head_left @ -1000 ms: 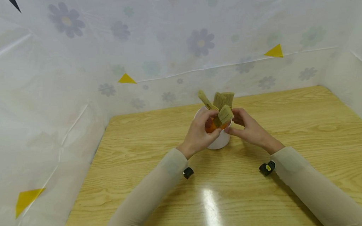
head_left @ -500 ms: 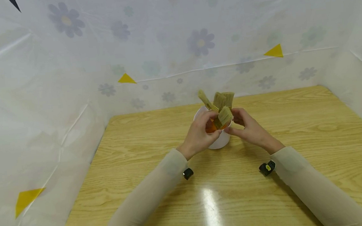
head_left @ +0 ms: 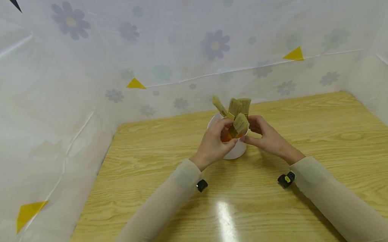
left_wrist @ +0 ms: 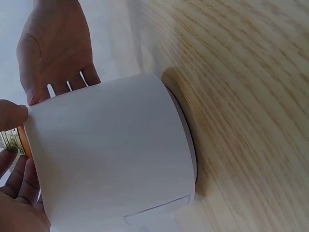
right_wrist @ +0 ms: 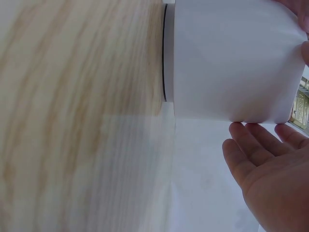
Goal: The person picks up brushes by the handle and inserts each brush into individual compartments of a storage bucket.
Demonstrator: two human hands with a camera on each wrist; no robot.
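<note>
A white round tub stands upright on the table. Several paintbrushes with pale bristles rise from it. The front paintbrush leans right, and orange shows below its metal band. My left hand grips the tub's left side, thumb at the front rim and fingers around the back; its fingertips are close to the front brush. My right hand holds the opposite side, with the thumb at the front. In the right wrist view, fingertips touch the tub's wall. Most of the brush handles are hidden inside the tub.
The wood-grain table runs back to a wall covered in flowered plastic sheeting. Yellow triangles mark the sheeting. Small black devices sit under both wrists.
Both hands and the tub stay in place. The front paintbrush has shifted very slightly down and left.
</note>
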